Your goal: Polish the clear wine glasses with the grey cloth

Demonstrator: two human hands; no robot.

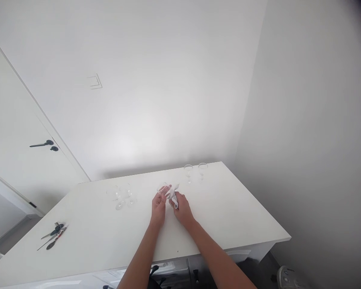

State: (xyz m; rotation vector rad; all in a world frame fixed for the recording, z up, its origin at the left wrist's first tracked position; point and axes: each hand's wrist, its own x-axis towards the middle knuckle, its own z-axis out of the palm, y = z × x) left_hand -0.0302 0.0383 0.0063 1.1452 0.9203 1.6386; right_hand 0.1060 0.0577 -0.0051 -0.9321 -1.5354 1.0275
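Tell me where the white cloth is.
The head view shows the white cloth in the right hand, right of the glass in the left hand.

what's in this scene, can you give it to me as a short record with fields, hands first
left hand: the hand holds a clear glass
right hand: the hand grips a white cloth close by the glass
surface: white counter
back right: two stemmed glasses, upright, side by side
left of the hands: two more clear glasses, close together
front left: small pile of utensils, one with some red on it
background: white wall with a switch, door with a dark handle
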